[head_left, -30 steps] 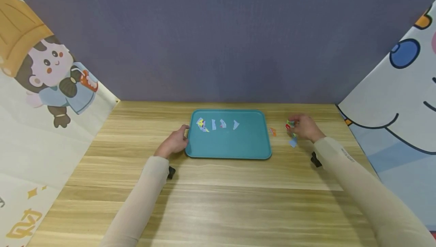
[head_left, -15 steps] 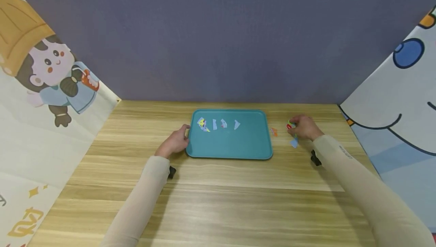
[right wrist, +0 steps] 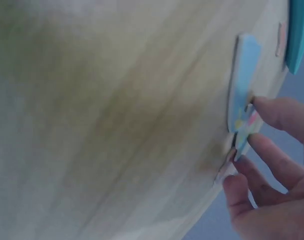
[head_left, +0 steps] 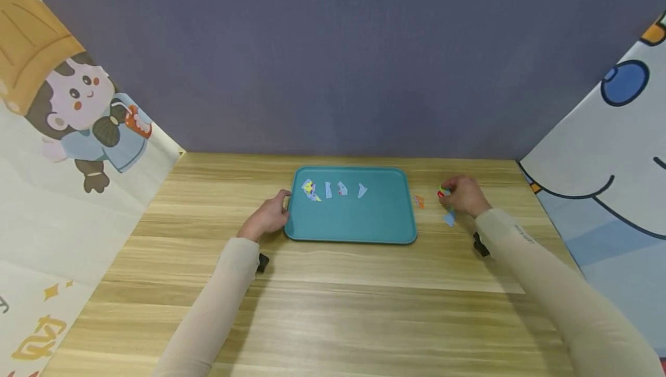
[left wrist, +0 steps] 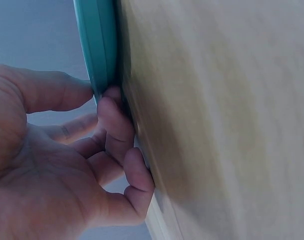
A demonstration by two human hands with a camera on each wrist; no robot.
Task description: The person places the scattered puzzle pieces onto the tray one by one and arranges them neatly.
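In the head view, my left hand (head_left: 267,215) grips the left edge of a teal tray (head_left: 354,224). The left wrist view shows the thumb against the outer rim of the tray (left wrist: 98,40) and fingers curled at its underside. Right of the tray, my right hand (head_left: 465,195) pinches a small colourful puzzle piece (head_left: 441,192) with red and green on it. Seen from the right wrist, thumb and fingertips meet at this puzzle piece (right wrist: 244,136), close over the tabletop. A pale blue piece (right wrist: 244,75) lies right beside it, and part of another piece (right wrist: 224,167) shows under the fingers.
Several flat, irregular pieces lie along the tray's upper part: a yellow and lilac cluster (head_left: 309,189), then pale blue pieces (head_left: 328,190) to its right. An orange piece (head_left: 419,201) sits between tray and right hand. A dark wall (head_left: 343,59) stands behind the wooden table (head_left: 333,313).
The head view has shifted slightly. My right fingers have moved a little over the colourful piece, and less of its red and green shows. My left hand stays on the tray's edge.
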